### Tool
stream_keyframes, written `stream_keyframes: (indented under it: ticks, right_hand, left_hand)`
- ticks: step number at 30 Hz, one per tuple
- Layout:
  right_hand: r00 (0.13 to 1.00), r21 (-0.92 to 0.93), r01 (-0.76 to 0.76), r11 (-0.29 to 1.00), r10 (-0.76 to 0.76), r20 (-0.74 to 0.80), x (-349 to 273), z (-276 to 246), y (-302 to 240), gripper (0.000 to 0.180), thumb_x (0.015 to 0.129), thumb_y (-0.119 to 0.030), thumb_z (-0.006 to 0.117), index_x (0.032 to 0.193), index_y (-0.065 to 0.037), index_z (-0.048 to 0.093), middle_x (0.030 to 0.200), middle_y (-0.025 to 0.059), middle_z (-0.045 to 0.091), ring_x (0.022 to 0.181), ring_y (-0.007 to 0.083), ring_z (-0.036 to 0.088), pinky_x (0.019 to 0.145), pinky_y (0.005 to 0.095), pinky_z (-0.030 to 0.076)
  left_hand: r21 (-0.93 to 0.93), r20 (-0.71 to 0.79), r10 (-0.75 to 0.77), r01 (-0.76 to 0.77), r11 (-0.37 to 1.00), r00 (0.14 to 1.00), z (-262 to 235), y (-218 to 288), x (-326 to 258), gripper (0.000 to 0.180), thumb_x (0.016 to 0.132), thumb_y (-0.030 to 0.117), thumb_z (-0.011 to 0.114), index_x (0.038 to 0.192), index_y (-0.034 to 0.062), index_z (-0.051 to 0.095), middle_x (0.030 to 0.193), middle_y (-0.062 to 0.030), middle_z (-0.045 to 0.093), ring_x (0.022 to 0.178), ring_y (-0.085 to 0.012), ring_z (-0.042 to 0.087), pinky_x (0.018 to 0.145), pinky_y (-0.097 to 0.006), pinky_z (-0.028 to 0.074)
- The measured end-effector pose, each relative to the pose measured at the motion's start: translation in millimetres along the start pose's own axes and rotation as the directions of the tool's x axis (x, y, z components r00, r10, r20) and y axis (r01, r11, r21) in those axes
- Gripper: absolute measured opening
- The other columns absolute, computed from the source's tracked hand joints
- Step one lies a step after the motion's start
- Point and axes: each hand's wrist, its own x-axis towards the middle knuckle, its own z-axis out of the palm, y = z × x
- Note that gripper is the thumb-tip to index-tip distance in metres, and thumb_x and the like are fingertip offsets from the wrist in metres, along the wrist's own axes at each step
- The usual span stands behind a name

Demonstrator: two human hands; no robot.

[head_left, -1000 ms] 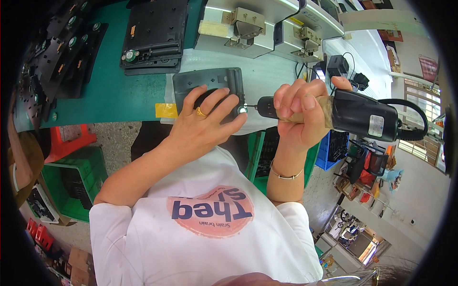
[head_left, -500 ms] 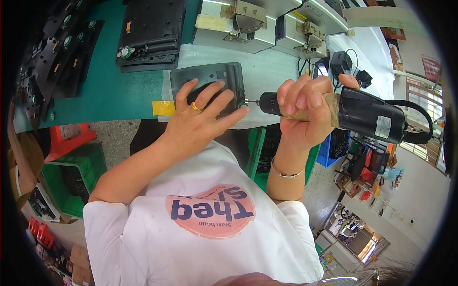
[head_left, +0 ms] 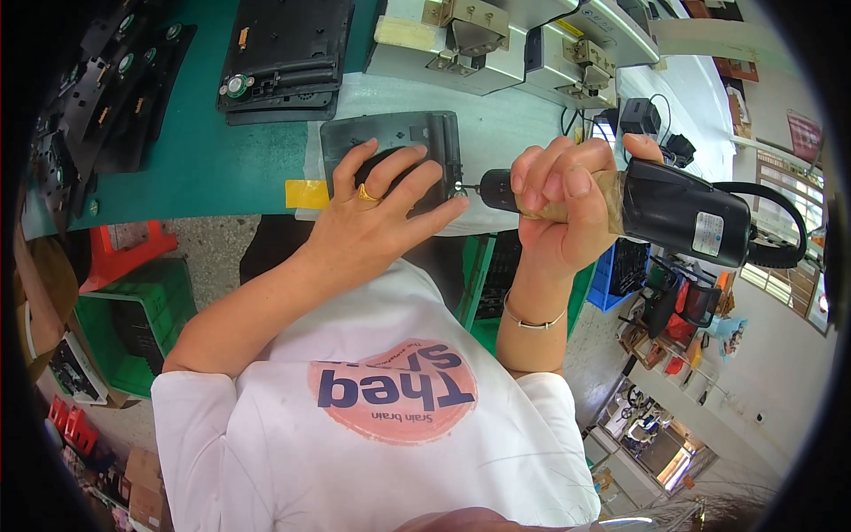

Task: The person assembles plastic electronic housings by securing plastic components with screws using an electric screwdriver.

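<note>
A green table (head_left: 177,168) sits in a busy workshop. The left hand (head_left: 377,217) lies flat with its fingers spread wide on a grey plastic panel (head_left: 399,137), pressing it down on the table. The right hand (head_left: 563,208) is closed tight around a black electric screwdriver (head_left: 674,213). The tool's tip touches the right edge of the panel, just beside the left fingertips. Past the left hand is a stack of black panels (head_left: 284,53). Past the right hand stand grey metal machines (head_left: 479,44). A piece of yellow tape (head_left: 306,192) sticks to the table edge near the left wrist.
</note>
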Motion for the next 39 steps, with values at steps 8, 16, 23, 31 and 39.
stream_keyframes:
  ticks: [8, 16, 23, 31, 39]
  right_hand:
    - [0.996, -0.077, -0.006, 0.997, -0.001, -0.085, 3, 22, 1, 0.059, 0.082, -0.001, 0.069, 0.129, 0.001, 0.033, 0.064, 0.0033, 0.055, 0.051, 0.0121, 0.051, 0.053, 0.0288, 0.048]
    - [0.988, -0.411, 0.001, 0.912, 0.063, 0.142, 11, 20, 3, 0.076, 0.084, -0.002, 0.071, 0.143, -0.01, 0.024, 0.064, 0.0035, 0.051, 0.047, 0.0145, 0.047, 0.048, 0.0325, 0.045]
    - [0.998, -0.141, -0.011, 0.99, 0.002, -0.065, 2, 27, 3, 0.057, 0.081, 0.008, 0.069, 0.124, -0.007, 0.035, 0.068, 0.0079, 0.059, 0.05, 0.0149, 0.053, 0.051, 0.0309, 0.05]
    - [0.999, -0.126, 0.003, 0.992, -0.009, -0.048, 1, 28, 7, 0.044, 0.087, 0.001, 0.066, 0.116, -0.012, 0.035, 0.066, 0.007, 0.052, 0.047, 0.0159, 0.047, 0.047, 0.0326, 0.047]
    - [0.991, -0.101, 0.078, 0.992, -0.088, -0.099, -6, 26, 7, 0.046, 0.085, 0.003, 0.066, 0.112, -0.01, 0.032, 0.069, 0.0085, 0.055, 0.049, 0.0168, 0.051, 0.051, 0.0354, 0.052]
  left_hand:
    - [-0.065, -0.02, -0.005, 0.003, 0.998, 1.0, 0, -2, -1, 0.043, 0.071, 0.012, 0.064, 0.112, 0.0267, 0.069, 0.115, -0.0036, 0.054, 0.119, -0.0238, 0.049, 0.105, -0.05, 0.029]
    - [-0.146, -0.024, -0.029, 0.025, 0.989, 0.999, -2, -5, -1, 0.04, 0.072, 0.012, 0.064, 0.11, 0.0207, 0.067, 0.113, -0.0036, 0.055, 0.12, -0.0225, 0.049, 0.107, -0.049, 0.026]
    - [-0.134, -0.014, -0.017, 0.015, 0.991, 1.0, -4, -7, -1, 0.035, 0.072, 0.014, 0.064, 0.107, 0.0193, 0.067, 0.11, -0.0035, 0.055, 0.118, -0.022, 0.05, 0.107, -0.047, 0.029]
    - [-0.168, -0.011, -0.036, 0.034, 0.985, 0.999, -1, -6, -1, 0.034, 0.073, 0.014, 0.063, 0.107, 0.0185, 0.067, 0.109, -0.0034, 0.056, 0.118, -0.022, 0.05, 0.108, -0.047, 0.029]
    - [-0.186, 0.014, 0.002, 0.001, 0.982, 1.0, -4, -9, 3, 0.041, 0.072, 0.012, 0.063, 0.112, 0.0206, 0.067, 0.113, -0.0059, 0.056, 0.116, -0.0253, 0.051, 0.102, -0.051, 0.035]
